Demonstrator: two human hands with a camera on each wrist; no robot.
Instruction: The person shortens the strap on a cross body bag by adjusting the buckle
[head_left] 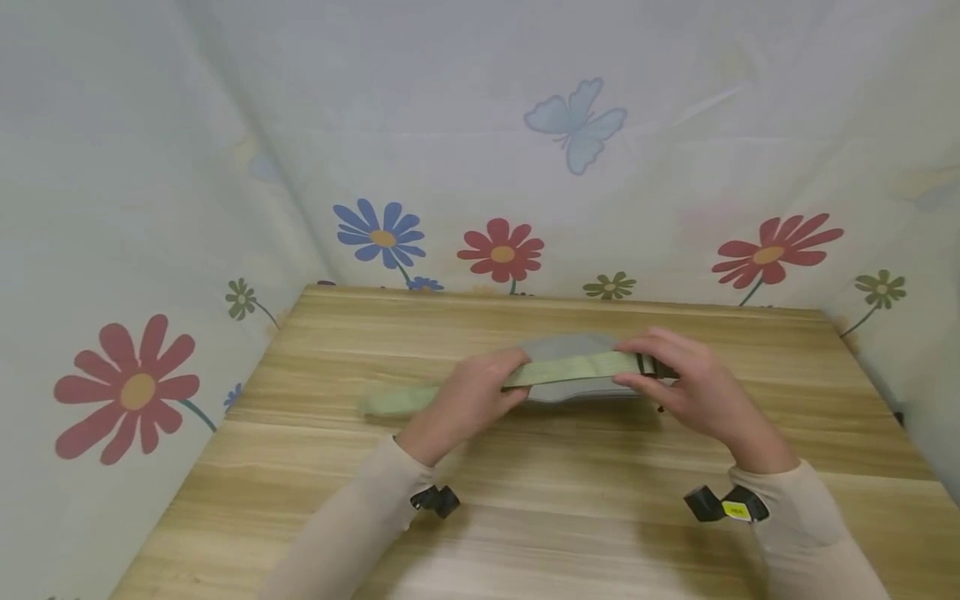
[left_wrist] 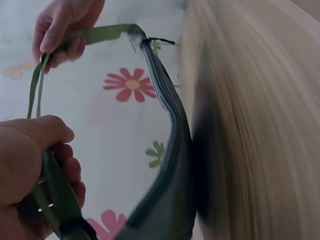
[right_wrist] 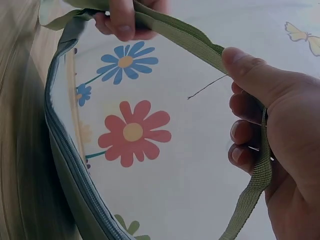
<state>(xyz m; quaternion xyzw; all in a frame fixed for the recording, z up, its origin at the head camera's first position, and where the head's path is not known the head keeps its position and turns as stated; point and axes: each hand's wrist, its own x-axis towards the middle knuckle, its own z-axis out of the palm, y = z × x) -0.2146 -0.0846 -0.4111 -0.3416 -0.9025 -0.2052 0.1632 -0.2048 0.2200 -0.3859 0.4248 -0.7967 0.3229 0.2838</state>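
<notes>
A grey waist bag [head_left: 570, 342] with a green webbing strap [head_left: 573, 368] is held just over the wooden table. My left hand [head_left: 474, 396] grips the strap near its left side, and a length of green webbing trails out past that hand. At the other side my right hand [head_left: 701, 387] pinches the strap beside a dark buckle [head_left: 649, 364]. Between the two hands the strap is stretched in a shallow arc. A long zipper [right_wrist: 75, 155] runs along the bag's edge in the right wrist view, and the bag hangs below the strap. A loose thread [right_wrist: 205, 88] sticks out near my right thumb.
The wooden table [head_left: 540, 533] reaches back to a pale cloth backdrop [head_left: 450, 108] printed with flowers and a butterfly. Small black cameras [head_left: 435, 500] are strapped to both wrists.
</notes>
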